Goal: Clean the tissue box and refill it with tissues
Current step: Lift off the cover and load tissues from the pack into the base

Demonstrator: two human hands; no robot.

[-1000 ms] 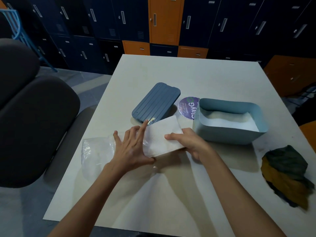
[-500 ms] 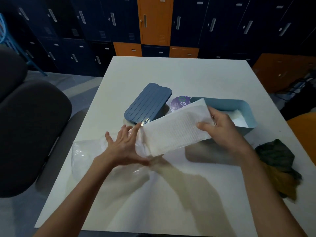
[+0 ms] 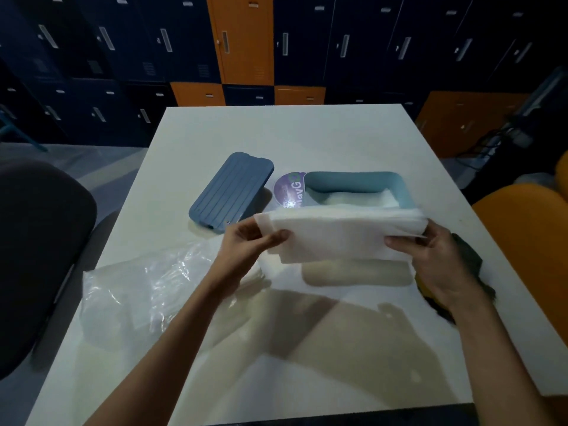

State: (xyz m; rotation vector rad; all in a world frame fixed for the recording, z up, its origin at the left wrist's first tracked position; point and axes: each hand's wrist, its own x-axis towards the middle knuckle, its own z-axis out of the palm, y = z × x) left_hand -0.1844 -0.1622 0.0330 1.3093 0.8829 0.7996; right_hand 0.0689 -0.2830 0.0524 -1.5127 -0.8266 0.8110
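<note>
Your left hand [image 3: 246, 241] pinches the left end of the stack of tissues [image 3: 338, 238] between thumb and fingers. Your right hand [image 3: 430, 253] grips the right end, with its fingers curled onto the near face. The stack hangs clear of the table [image 3: 276, 136], just in front of the tissue box [image 3: 350, 180], which stands open at twelve o'clock from the stack with some white tissue already inside.

This looks like the refill step, with cleaning seemingly done. Next, you'll likely need to level the stack, line its long side up with the box and lower it in flat, since the sheets are soft and floppy. The layers at the right end are fanning apart, so loose sheets could catch on the rim.

The box is pale blue and smooth, with rounded corners, and is probably plastic. Its lid [image 3: 230, 192], a darker blue with lengthwise ribs, lies at ten o'clock. A round purple label [image 3: 289, 189] shows between lid and box. At eight o'clock lies the clear, crinkled, glossy wrapper [image 3: 147, 281]. A dark, rumpled cloth [image 3: 473, 265] lies at three o'clock, partly behind your right hand.
</note>
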